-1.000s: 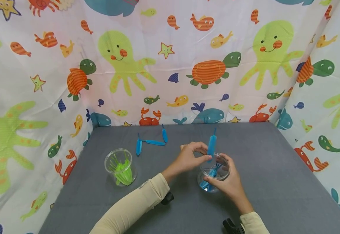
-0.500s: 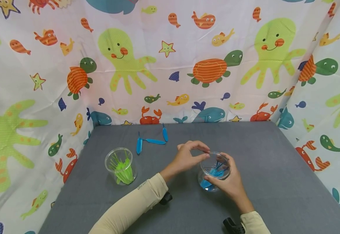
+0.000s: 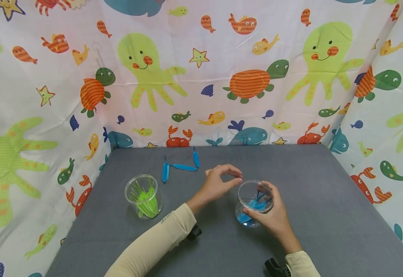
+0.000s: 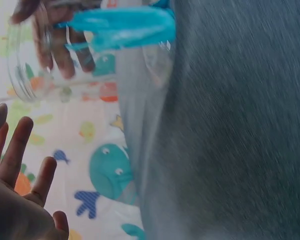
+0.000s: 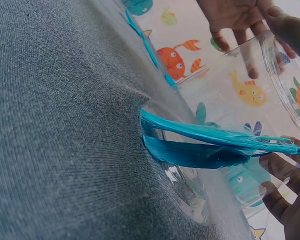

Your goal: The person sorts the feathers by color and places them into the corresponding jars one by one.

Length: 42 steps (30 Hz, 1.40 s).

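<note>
A clear plastic cup (image 3: 247,215) stands on the grey table (image 3: 319,200), a little right of centre, with several blue feathers (image 3: 255,204) inside. My right hand (image 3: 270,213) grips the cup from its right side, thumb and fingers wrapped round the wall. My left hand (image 3: 222,181) hovers just left of the rim, fingers relaxed and holding nothing. In the left wrist view the cup (image 4: 90,60) and its feathers (image 4: 120,27) lie beyond my spread left fingers (image 4: 15,160). The right wrist view shows the feathers (image 5: 200,147) leaning across the cup (image 5: 230,95).
A second clear cup (image 3: 144,196) holding several green feathers stands at the left. Three loose blue feathers (image 3: 184,167) lie on the table near the back edge. A cartoon sea-animal cloth (image 3: 201,77) walls in the back and both sides.
My left hand held a blue feather over the cup one second ago. The feather now lies inside, and the hand has let go and drawn slightly left. The right hand keeps its hold.
</note>
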Each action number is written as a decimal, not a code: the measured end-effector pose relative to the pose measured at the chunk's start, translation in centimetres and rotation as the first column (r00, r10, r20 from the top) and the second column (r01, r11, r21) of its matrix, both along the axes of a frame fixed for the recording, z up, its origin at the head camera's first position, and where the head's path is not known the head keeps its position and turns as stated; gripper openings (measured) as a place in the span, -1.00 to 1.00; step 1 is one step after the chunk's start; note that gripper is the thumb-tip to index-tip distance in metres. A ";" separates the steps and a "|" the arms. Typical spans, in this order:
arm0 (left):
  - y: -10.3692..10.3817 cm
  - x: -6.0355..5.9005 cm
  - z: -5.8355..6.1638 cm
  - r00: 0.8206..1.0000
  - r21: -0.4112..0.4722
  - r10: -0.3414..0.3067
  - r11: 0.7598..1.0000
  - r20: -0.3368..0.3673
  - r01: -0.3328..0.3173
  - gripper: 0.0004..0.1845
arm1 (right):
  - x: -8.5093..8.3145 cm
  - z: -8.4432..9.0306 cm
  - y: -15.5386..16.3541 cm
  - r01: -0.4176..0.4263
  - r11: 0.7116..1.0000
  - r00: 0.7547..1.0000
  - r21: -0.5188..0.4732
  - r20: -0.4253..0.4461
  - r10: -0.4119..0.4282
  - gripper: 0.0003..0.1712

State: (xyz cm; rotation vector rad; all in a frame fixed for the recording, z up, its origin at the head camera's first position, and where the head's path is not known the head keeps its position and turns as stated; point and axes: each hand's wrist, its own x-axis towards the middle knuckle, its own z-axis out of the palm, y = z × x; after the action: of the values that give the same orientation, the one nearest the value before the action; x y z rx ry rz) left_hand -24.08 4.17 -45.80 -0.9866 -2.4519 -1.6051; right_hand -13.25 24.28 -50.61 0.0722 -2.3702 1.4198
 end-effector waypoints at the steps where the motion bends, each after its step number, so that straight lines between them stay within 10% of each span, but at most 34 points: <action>1: -0.1 -0.3 -0.2 1.000 0.006 0.017 1.000 0.001 -0.017 -0.84 | 0.0 0.0 0.0 -0.001 1.000 1.000 -0.001 -0.001 0.001 0.17; 12: -1.5 -4.4 -3.3 0.981 0.046 0.187 0.981 0.048 -0.189 -0.84 | 0.1 0.1 0.0 0.001 1.000 1.000 -0.004 0.010 -0.001 0.17; 23: -1.9 -6.0 -3.5 0.962 -0.035 0.274 0.961 -0.002 -0.274 -0.81 | 0.1 0.3 0.1 0.004 1.000 1.000 -0.015 0.020 -0.003 0.19; 42: -2.9 -9.6 -4.7 0.840 -0.193 0.540 0.819 -0.056 -0.540 -0.80 | 0.2 0.3 0.1 -0.006 1.000 0.999 -0.028 0.031 0.007 0.15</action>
State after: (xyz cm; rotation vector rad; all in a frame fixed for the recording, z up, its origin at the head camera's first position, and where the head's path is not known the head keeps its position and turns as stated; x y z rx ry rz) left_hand -33.73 1.27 -50.49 -0.2369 -2.5994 -1.1809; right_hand -13.01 24.37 -50.30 0.0505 -2.3763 1.4668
